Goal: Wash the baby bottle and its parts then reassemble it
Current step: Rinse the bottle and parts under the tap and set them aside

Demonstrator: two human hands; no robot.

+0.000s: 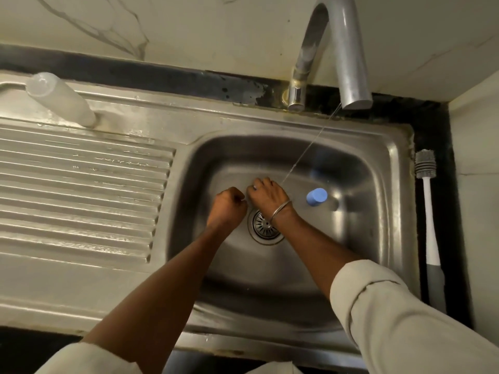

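Right now, through the head camera, I look straight down into a steel sink (388,163) where both hands meet just above the drain (266,225). The left hand (228,203) and the right hand (266,195) are closed, fingers curled inward, knuckles nearly touching, and they seem to pinch a small pale piece (245,200) between them. I judge they are held low in the basin so that drips fall toward the drain. A thin stream of water (310,147) slants down from the tap (351,63) and lands just beside the right hand, on its outer side, close enough for rinsing. A blue cap (316,196) sits in the basin near the right hand, further out on that same side, probably waiting its turn. The bottle body (60,99), pale and cloudy, rests well away beyond the left hand on the drainboard (81,190), likely set aside to drain. A bottle brush (429,211) lies on the counter far to the right hand's outer side, untouched. What the fingers grip is mostly hidden by the hands; I cannot tell which part it is. I cannot make out whether the bottle stands or leans.
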